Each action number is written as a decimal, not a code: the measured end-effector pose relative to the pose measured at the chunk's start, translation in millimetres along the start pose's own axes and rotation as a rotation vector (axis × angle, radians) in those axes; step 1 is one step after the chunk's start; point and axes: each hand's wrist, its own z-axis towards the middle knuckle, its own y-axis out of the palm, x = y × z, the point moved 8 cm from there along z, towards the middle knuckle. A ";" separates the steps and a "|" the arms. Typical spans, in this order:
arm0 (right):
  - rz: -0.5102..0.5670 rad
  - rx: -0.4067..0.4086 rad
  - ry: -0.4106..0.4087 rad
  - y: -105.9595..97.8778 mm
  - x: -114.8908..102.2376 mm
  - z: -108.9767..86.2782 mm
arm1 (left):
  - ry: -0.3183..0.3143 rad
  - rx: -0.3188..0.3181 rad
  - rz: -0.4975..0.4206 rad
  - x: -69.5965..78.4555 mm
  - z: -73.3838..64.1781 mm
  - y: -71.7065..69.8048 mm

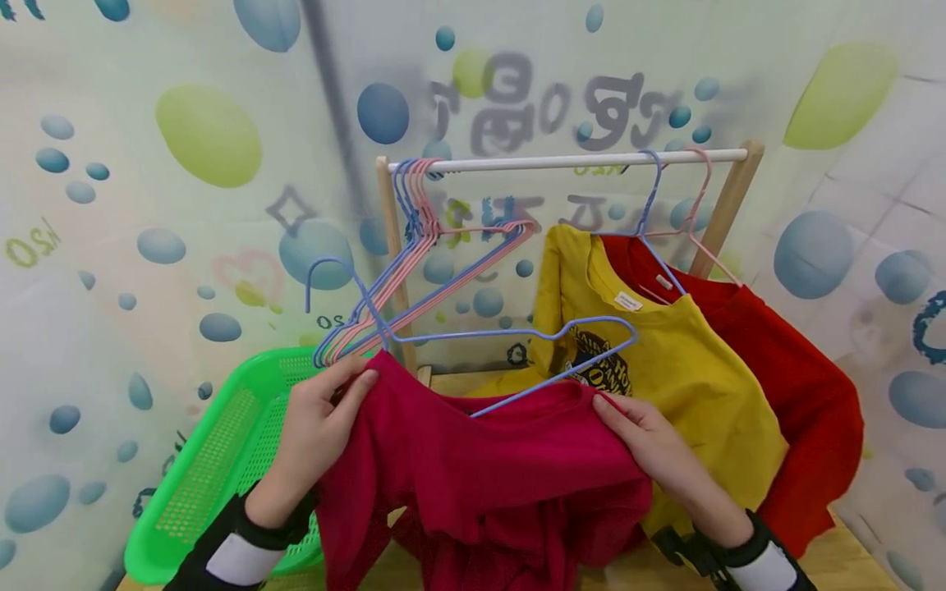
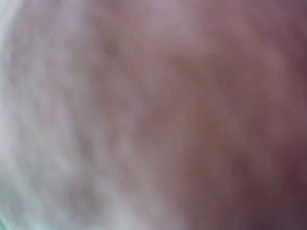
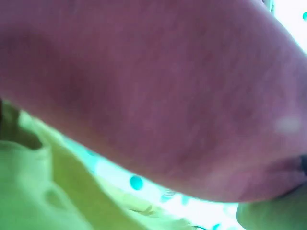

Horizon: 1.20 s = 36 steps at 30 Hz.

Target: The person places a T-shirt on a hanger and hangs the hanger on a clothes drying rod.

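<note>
A crimson shirt is held up by its neckline in the head view, its lower part bunched below. My left hand pinches its left shoulder beside the collar, between thumb and fingers. At the right end of the neckline, my right hand pinches the cloth with the thumb on top. A blue hanger sits partly in the neck opening: its left side goes down into the shirt, while its right end sticks out above the collar. Skin fills the left wrist view in a blur. The right wrist view shows mostly my hand close up.
Behind stands a rack with a white rail. Several blue and pink hangers hang at its left. A yellow shirt and a red shirt hang at its right. A green basket stands at the left on the wooden table.
</note>
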 end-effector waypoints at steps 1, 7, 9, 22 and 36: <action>-0.031 0.027 -0.007 -1.6 2.5 0.3 | 0.007 -0.005 0.011 -1.0 -0.6 0.5; -0.082 0.148 -0.096 -10.0 7.5 -1.1 | 0.102 -0.019 0.079 -5.9 -6.2 0.9; -0.055 0.168 -0.109 -13.2 8.0 -2.2 | 0.130 -0.022 0.108 -6.5 -8.5 0.0; 0.067 0.210 -0.108 -30.1 8.2 -9.4 | 0.170 -0.063 0.209 -9.9 -19.0 -1.5; -0.177 0.242 -0.124 -29.8 4.7 -11.4 | 0.236 -0.072 0.250 -3.4 -26.1 3.7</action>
